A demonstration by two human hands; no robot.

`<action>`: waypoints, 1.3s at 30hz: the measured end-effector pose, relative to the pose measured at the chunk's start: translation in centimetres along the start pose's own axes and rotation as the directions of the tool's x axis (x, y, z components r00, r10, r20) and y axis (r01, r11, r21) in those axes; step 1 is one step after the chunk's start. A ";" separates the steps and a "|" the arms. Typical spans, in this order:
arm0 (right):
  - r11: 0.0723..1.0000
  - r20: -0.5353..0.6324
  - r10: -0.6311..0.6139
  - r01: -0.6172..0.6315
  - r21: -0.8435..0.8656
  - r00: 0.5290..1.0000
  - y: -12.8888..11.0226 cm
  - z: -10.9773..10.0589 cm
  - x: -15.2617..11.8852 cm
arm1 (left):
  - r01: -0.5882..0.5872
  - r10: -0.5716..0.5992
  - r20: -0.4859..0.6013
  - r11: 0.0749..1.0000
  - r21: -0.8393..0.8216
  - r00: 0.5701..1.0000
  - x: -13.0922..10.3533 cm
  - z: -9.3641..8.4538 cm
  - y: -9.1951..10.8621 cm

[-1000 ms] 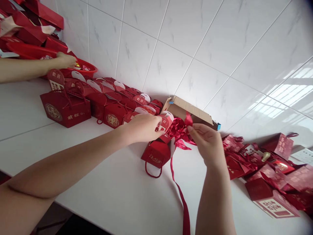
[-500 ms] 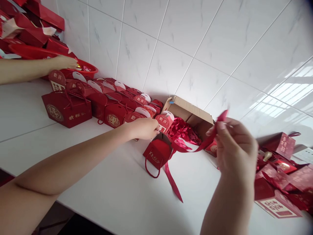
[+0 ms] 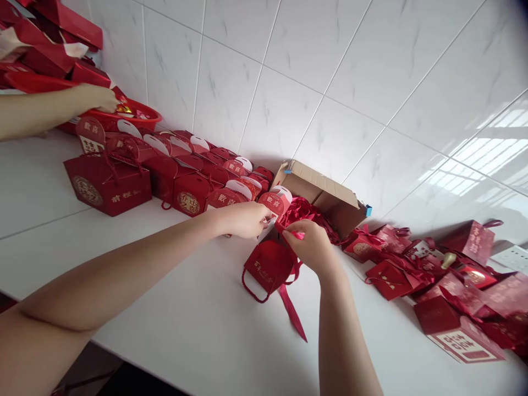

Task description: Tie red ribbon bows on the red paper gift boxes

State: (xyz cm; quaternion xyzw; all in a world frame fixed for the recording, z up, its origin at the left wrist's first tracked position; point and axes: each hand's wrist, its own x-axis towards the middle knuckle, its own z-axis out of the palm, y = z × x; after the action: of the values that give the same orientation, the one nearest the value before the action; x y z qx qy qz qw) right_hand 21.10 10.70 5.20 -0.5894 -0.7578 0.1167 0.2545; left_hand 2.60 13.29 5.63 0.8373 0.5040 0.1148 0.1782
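A small red gift box (image 3: 268, 265) with gold lettering and a twisted cord handle stands slightly tilted on the white table. My left hand (image 3: 249, 220) is closed at its top edge and seems to pinch the upper flap, though the fingertips are partly hidden. Just above the box, my right hand (image 3: 310, 242) pinches the end of a red ribbon (image 3: 293, 316), close to my left fingers. That ribbon loops down the box's right side, and its other tail lies on the table in front.
Behind stands a cardboard box (image 3: 325, 187) of red ribbon. Rows of red gift boxes (image 3: 192, 192) fill the left; beribboned boxes (image 3: 462, 330) lie right. At far left another person's hand (image 3: 101, 99) reaches into a red basin (image 3: 150, 113). A tiled wall (image 3: 289, 82) rises behind.
My right hand has come down and left, bringing the ribbon end from well right of the gift box to its top. My left hand has stayed at the box. The other person's hand has shifted slightly left.
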 end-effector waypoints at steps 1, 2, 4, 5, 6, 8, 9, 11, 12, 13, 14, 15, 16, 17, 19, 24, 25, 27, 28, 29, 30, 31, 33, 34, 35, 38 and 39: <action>1.000 0.013 0.002 -0.002 -0.016 1.000 0.0 0.2 0.1 | -0.005 0.005 -0.005 1.000 -0.010 1.000 0.0 0.0 0.0; 1.000 0.018 -0.001 0.001 -0.027 1.000 0.0 0.4 0.1 | -0.010 0.010 -0.012 1.000 -0.017 1.000 0.0 0.1 0.0; 0.999 0.025 -0.013 0.014 -0.042 1.000 0.0 0.7 0.2 | -0.014 0.014 -0.021 1.000 -0.022 1.000 0.0 0.1 0.1; 0.999 0.031 -0.022 0.023 -0.047 0.999 0.0 0.8 0.2 | -0.016 0.016 -0.023 1.000 -0.017 1.000 0.0 0.2 0.1; 0.998 0.039 -0.029 0.031 -0.052 0.999 -0.1 0.9 0.2 | -0.018 0.018 -0.023 1.000 -0.008 1.000 -0.1 0.2 0.2; 0.998 0.060 -0.034 0.038 -0.058 0.998 -0.2 0.9 0.1 | -0.020 0.021 -0.019 1.000 0.018 1.000 -0.1 0.2 0.3; 0.997 0.072 -0.036 0.041 -0.062 0.997 -0.3 0.9 0.1 | -0.022 0.023 -0.016 0.999 0.030 1.000 -0.2 0.2 0.4; 0.997 0.098 -0.040 0.047 -0.067 0.994 -0.4 0.7 -0.1 | -0.027 0.028 -0.012 0.999 0.045 1.000 -0.2 0.1 0.5; 0.997 0.106 -0.043 0.050 -0.065 0.993 -0.5 0.6 -0.1 | -0.031 0.031 -0.007 0.998 0.049 0.999 -0.2 0.1 0.5; 0.997 0.111 -0.045 0.052 -0.059 0.993 -0.6 0.5 -0.2 | -0.035 0.035 -0.003 0.998 0.053 0.999 -0.2 0.1 0.5; 0.998 0.112 -0.043 0.048 -0.051 0.993 -0.6 0.4 -0.3 | -0.040 0.040 0.000 0.998 0.058 0.999 -0.2 0.1 0.5; 0.998 0.110 -0.037 0.042 -0.042 0.993 -0.6 0.4 -0.3 | -0.044 0.044 0.001 0.997 0.062 0.999 -0.2 0.1 0.5; 0.999 0.105 -0.032 0.036 -0.034 0.994 -0.6 0.3 -0.3 | -0.046 0.046 0.001 0.997 0.063 0.999 -0.2 0.1 0.5; 0.999 0.099 -0.029 0.032 -0.028 0.995 -0.5 0.3 -0.3 | -0.045 0.046 -0.002 0.997 0.063 0.999 -0.2 0.1 0.5; 0.999 0.088 -0.030 0.031 -0.017 0.996 -0.4 0.2 -0.3 | -0.036 0.036 -0.007 0.997 0.061 0.999 -0.2 0.1 0.5; 1.000 0.078 -0.015 0.016 -0.003 0.997 -0.2 0.2 -0.1 | -0.014 0.015 -0.023 0.998 0.054 1.000 -0.3 0.1 0.6; 1.000 0.077 -0.009 0.009 -0.006 0.997 -0.2 0.3 -0.1 | -0.011 0.012 -0.025 0.999 0.052 1.000 -0.3 0.1 0.7; 1.000 0.080 -0.008 0.009 -0.015 0.997 -0.3 0.3 -0.1 | -0.005 0.007 -0.024 0.999 0.052 1.000 -0.5 0.1 0.9; 1.000 0.085 -0.014 0.015 -0.020 0.996 -0.4 0.4 -0.1 | -0.005 0.006 -0.024 0.999 0.053 1.000 -0.5 0.1 1.0; 0.999 0.090 -0.021 0.023 -0.024 0.996 -0.5 0.4 -0.1 | -0.004 0.006 -0.025 0.999 0.054 1.000 -0.7 0.1 1.2; 0.999 0.094 -0.027 0.030 -0.027 0.995 -0.5 0.4 -0.1 | -0.005 0.006 -0.027 0.998 0.057 1.000 -0.8 0.0 1.3; 0.999 0.097 -0.031 0.034 -0.027 0.995 -0.6 0.4 -0.1 | -0.005 0.006 -0.025 0.998 0.060 1.000 -1.0 0.0 1.5; 0.999 0.102 -0.031 0.034 -0.022 0.994 -0.6 0.4 -0.2 | -0.005 0.005 -0.001 0.998 0.070 1.000 -1.2 -0.1 1.8; 0.999 0.105 -0.033 0.035 -0.019 0.994 -0.7 0.4 -0.2 | -0.007 0.005 0.018 0.997 0.071 1.000 -1.3 -0.2 1.9; 0.999 0.108 -0.036 0.037 -0.015 0.993 -0.7 0.4 -0.2 | -0.006 0.003 0.035 0.998 0.069 0.999 -1.4 -0.3 2.0; 0.999 0.116 -0.048 0.049 -0.006 0.992 -0.7 0.4 -0.2 | 0.004 -0.006 0.033 0.997 0.075 0.999 -1.3 -0.4 2.0; 0.999 0.117 -0.052 0.052 -0.001 0.992 -0.7 0.4 -0.2 | 0.007 -0.008 0.015 0.996 0.085 1.000 -1.3 -0.3 1.9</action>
State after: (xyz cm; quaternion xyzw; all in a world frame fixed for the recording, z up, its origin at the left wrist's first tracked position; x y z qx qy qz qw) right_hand 20.33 10.32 5.14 -0.5622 -0.7867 0.1427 0.2113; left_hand 3.42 11.42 6.69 0.8431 0.5101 0.0864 0.1468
